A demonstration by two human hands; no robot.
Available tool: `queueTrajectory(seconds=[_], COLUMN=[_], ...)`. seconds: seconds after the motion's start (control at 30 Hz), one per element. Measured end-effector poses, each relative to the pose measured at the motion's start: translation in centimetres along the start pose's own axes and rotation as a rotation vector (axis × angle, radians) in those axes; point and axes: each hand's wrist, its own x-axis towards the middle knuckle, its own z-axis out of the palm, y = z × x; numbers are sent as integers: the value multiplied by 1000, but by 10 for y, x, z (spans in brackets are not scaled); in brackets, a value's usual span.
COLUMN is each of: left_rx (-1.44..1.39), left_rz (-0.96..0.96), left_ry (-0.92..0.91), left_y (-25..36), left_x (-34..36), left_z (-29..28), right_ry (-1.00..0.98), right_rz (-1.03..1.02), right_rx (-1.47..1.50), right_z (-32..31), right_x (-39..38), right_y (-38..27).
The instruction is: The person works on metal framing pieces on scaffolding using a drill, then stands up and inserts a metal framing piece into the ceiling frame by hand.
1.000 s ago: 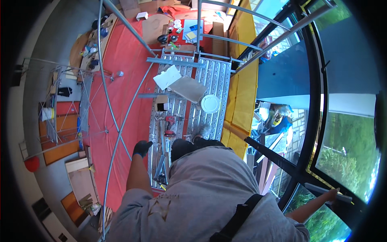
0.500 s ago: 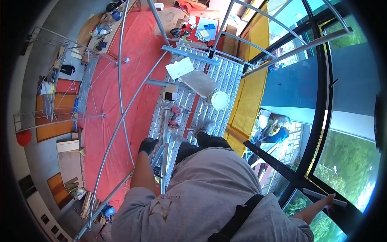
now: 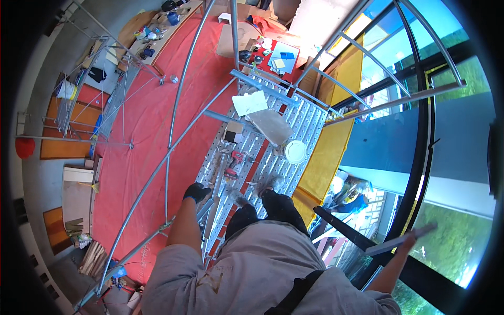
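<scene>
"Where's the bar (image 3: 382, 247)?"
"By the window (image 3: 449, 231), in the right hand (image 3: 406, 243), fingers curled round it; probably light, stiff, best held mid-length."
"Left hand (image 3: 196, 192)?"
"Gloved, beside the deck (image 3: 314, 116); grip unclear."

Daylight fills dark-framed windows (image 3: 451, 226) beyond the right edge of a metal platform (image 3: 310, 131) — past its left edge, a red-covered floor (image 3: 142, 131) stretches toward a grey wall (image 3: 47, 184).
</scene>
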Motion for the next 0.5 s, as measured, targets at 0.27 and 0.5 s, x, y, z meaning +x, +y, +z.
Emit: queueTrajectory(seconds=[0.27, 0.5], left_rx=[31, 12], left_rz=[-75, 0], left_ry=[-109, -182], left_y=[51, 70], left_x=[52, 185], left_z=[26, 122], right_ry=[-1102, -1056], right_rz=[-284, -1186], right_rx=[-458, -667], right_z=[369, 502], right_x=[-297, -394], right_y=[-106, -54])
